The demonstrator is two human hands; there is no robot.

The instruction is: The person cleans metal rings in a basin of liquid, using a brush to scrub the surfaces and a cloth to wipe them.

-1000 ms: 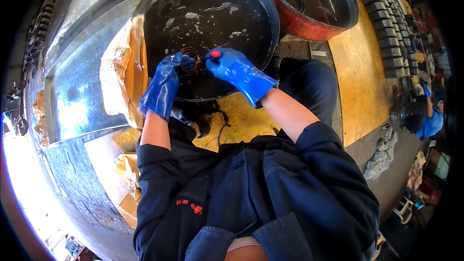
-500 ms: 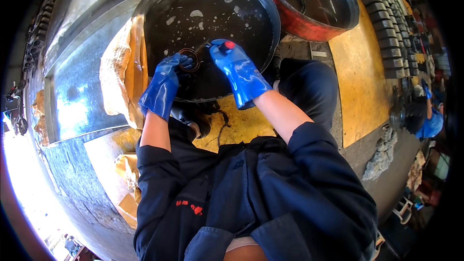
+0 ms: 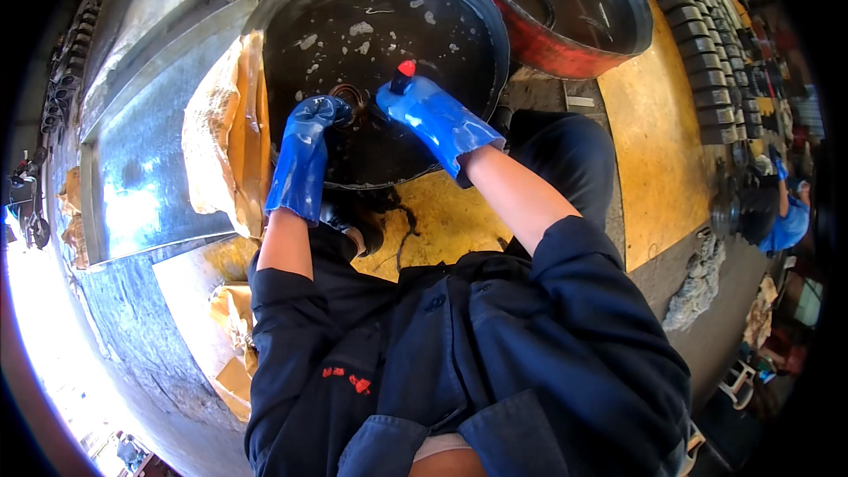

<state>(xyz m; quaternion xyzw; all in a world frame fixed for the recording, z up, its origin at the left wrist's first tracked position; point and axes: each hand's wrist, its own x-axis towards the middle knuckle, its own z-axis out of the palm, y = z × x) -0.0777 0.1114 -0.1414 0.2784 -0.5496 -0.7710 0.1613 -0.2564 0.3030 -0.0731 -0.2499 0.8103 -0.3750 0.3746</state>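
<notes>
Head view, left hand [image 3: 311, 117] pinching ring [image 3: 356, 94], right hand [image 3: 422, 112] slanted inward, clenched round red-tipped handle [image 3: 404, 77]

We hold both blue-gloved hands out in front of our body, close together but apart. Our left hand [image 3: 311, 119] is curled, its fingers bent inward, and our left forearm [image 3: 286, 245] runs almost straight up to it. Our right hand [image 3: 422, 106] is closed in a fist; our bare right forearm [image 3: 517, 190] slants up and inward.
</notes>
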